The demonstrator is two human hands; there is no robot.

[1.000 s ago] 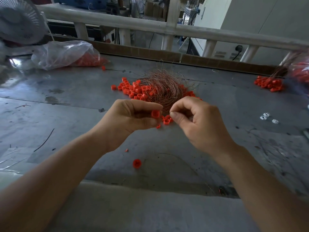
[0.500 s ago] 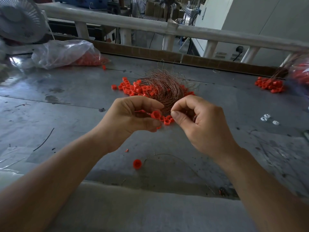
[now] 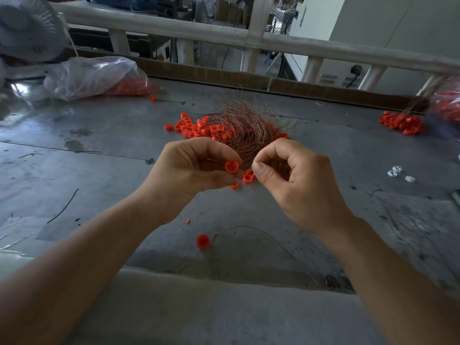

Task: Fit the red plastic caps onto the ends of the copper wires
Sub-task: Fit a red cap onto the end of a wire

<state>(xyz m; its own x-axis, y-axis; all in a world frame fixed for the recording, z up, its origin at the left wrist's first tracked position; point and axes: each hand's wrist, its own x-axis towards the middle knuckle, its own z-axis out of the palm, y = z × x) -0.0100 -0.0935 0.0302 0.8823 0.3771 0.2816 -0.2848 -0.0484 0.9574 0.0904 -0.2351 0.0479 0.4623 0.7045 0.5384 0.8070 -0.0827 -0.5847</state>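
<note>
Above the tabletop point(image 3: 99, 150) centre, a cap fitting is proceeding.
A thin strand point(image 3: 211, 159) is now showing behind the red cap point(image 3: 232, 166) in the left hand point(image 3: 189, 173), absent a second ago: wire probably entering. Left hand is pinching that cap; right hand point(image 3: 298, 180) is pinching fingertips together beside it, contents too fine to confirm; copper wires point(image 3: 244, 125) are lying just behind.

Small workshop — scuffed metal bench point(image 3: 99, 135), bagged red caps point(image 3: 129, 85), copper wire tangle point(image 3: 245, 130), fan point(image 3: 27, 28).
</note>
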